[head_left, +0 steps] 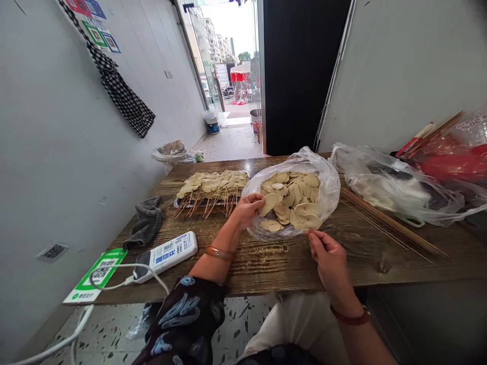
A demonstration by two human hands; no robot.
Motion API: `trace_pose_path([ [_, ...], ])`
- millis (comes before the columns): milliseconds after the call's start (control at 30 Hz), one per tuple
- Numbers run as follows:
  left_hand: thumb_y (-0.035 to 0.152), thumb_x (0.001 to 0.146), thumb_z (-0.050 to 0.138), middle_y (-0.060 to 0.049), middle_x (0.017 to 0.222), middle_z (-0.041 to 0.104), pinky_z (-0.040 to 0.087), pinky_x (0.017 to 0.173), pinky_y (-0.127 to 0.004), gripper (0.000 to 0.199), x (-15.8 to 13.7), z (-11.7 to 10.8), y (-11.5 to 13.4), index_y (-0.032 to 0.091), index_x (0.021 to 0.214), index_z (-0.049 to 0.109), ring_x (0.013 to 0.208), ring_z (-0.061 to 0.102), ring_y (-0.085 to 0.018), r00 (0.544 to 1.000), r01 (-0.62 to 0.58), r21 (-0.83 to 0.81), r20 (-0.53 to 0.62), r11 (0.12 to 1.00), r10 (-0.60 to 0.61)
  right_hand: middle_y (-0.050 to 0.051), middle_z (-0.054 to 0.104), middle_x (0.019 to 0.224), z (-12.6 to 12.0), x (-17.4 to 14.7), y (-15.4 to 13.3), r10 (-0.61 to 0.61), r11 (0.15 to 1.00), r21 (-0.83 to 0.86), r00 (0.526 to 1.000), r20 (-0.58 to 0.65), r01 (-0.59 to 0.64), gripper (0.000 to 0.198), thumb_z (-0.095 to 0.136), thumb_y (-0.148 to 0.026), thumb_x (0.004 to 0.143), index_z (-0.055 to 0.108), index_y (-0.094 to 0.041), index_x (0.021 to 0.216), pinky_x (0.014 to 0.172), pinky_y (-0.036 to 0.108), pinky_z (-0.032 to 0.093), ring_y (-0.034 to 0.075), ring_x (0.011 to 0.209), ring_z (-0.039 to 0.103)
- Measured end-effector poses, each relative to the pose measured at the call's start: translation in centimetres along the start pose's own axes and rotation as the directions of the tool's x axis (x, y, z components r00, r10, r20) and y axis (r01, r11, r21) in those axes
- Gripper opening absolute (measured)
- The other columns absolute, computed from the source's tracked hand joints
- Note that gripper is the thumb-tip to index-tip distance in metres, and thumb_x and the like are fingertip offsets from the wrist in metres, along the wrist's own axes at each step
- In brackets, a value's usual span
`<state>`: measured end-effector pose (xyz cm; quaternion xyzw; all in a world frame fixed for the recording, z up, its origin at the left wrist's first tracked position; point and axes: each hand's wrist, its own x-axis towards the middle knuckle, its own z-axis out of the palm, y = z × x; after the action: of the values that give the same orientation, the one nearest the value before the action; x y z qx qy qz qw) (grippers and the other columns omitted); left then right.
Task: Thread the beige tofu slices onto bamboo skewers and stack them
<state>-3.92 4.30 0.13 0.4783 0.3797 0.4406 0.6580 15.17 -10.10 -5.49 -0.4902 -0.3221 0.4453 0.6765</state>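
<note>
My left hand pinches a pale flat slice at the left side of a clear plastic bag. The open bag is full of loose, thin beige slices. At the bag's near edge, my right hand is closed in a pinch on what looks like a thin skewer, mostly hidden by the fingers. Larger overlapping slices lie just beyond its fingertips. Left of the bag, a metal tray carries a heap of skewered slices, their sticks pointing toward me.
Bare bamboo skewers lie on the wooden table at right, beside crumpled plastic bags and red packaging. At left are a grey cloth, a white power bank with a cable, and a green QR card.
</note>
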Motion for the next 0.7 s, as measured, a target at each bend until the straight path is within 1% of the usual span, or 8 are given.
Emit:
trace_pose_path([
  [67, 0.034, 0.055, 0.082, 0.001, 0.066, 0.062, 0.044, 0.051, -0.019, 0.042, -0.2, -0.1, -0.4, 0.013, 0.082, 0.058, 0.055, 0.058, -0.010, 1.000, 0.000, -0.057, 0.015, 0.998, 0.001, -0.004, 0.048, 0.055, 0.0, -0.1, -0.1, -0.006, 1.000, -0.021, 1.000, 0.019, 0.006, 0.030, 0.070, -0.043, 0.077, 0.073, -0.017, 0.091, 0.046, 0.021, 0.026, 0.008, 0.052, 0.036],
  [167, 0.043, 0.060, 0.078, 0.001, 0.068, 0.062, 0.043, 0.045, -0.020, 0.047, -0.5, 0.0, -0.7, 0.016, 0.090, 0.054, 0.056, 0.063, -0.014, 0.999, -0.010, -0.007, 0.047, 1.000, 0.010, -0.005, 0.047, 0.055, 0.0, -0.2, -0.2, 0.009, 1.000, -0.011, 1.000, 0.011, -0.009, 0.029, 0.071, -0.042, 0.077, 0.073, -0.016, 0.091, 0.046, 0.021, 0.026, 0.008, 0.051, 0.035],
  [300, 0.036, 0.073, 0.066, 0.000, 0.073, 0.063, 0.038, 0.043, -0.018, 0.031, -0.6, 0.1, -1.2, 0.016, 0.095, 0.059, 0.056, 0.060, -0.012, 0.993, -0.110, 0.308, 0.070, 0.945, 0.093, -0.001, 0.056, 0.066, 0.2, -0.3, -0.6, 0.001, 0.997, 0.075, 0.997, -0.079, 0.005, 0.027, 0.073, -0.040, 0.075, 0.072, -0.017, 0.090, 0.043, 0.020, 0.025, 0.007, 0.051, 0.036],
  [367, 0.024, 0.075, 0.060, -0.001, 0.078, 0.065, 0.044, 0.052, -0.020, 0.024, -0.6, 0.1, -1.3, 0.015, 0.097, 0.064, 0.064, 0.060, -0.012, 0.983, -0.182, 0.533, 0.099, 0.826, 0.153, 0.002, 0.061, 0.076, 0.4, -0.3, -0.8, -0.025, 0.992, 0.119, 0.989, -0.146, 0.042, 0.025, 0.075, -0.039, 0.074, 0.071, -0.017, 0.086, 0.042, 0.019, 0.025, 0.005, 0.050, 0.036],
  [433, 0.015, 0.074, 0.057, -0.004, 0.088, 0.066, 0.049, 0.070, -0.026, 0.029, -0.7, 0.1, -1.4, 0.016, 0.101, 0.067, 0.077, 0.061, -0.015, 0.966, -0.243, 0.731, 0.121, 0.638, 0.229, 0.003, 0.063, 0.082, 0.6, -0.3, -0.9, -0.045, 0.988, 0.138, 0.981, -0.189, 0.072, 0.024, 0.075, -0.038, 0.072, 0.070, -0.017, 0.084, 0.041, 0.018, 0.026, 0.005, 0.050, 0.036],
  [567, 0.011, 0.077, 0.052, -0.010, 0.110, 0.061, 0.046, 0.089, -0.036, 0.041, -1.0, 0.3, -1.6, 0.019, 0.116, 0.063, 0.097, 0.059, -0.022, 0.932, -0.229, 0.938, 0.134, 0.259, 0.337, 0.004, 0.065, 0.087, 0.4, -0.3, -0.8, -0.055, 0.992, 0.102, 0.978, -0.201, 0.076, 0.026, 0.076, -0.040, 0.071, 0.070, -0.018, 0.084, 0.040, 0.018, 0.027, 0.005, 0.051, 0.039],
  [633, 0.012, 0.079, 0.050, -0.011, 0.114, 0.058, 0.047, 0.088, -0.036, 0.041, -1.1, 0.3, -1.6, 0.021, 0.118, 0.061, 0.096, 0.058, -0.022, 0.930, -0.205, 0.965, 0.140, 0.162, 0.341, 0.004, 0.065, 0.082, 0.0, -0.5, -0.9, -0.043, 0.997, 0.058, 0.983, -0.179, 0.055, 0.028, 0.076, -0.041, 0.071, 0.070, -0.018, 0.085, 0.040, 0.018, 0.027, 0.005, 0.050, 0.039],
  [700, 0.011, 0.080, 0.049, -0.012, 0.114, 0.058, 0.047, 0.086, -0.036, 0.040, -1.0, 0.3, -1.6, 0.020, 0.117, 0.061, 0.095, 0.058, -0.022, 0.927, -0.207, 0.968, 0.148, 0.142, 0.346, 0.002, 0.062, 0.072, -0.5, -0.7, -1.0, -0.035, 0.999, 0.013, 0.987, -0.159, 0.038, 0.029, 0.075, -0.042, 0.071, 0.071, -0.018, 0.086, 0.040, 0.019, 0.027, 0.006, 0.048, 0.039],
])
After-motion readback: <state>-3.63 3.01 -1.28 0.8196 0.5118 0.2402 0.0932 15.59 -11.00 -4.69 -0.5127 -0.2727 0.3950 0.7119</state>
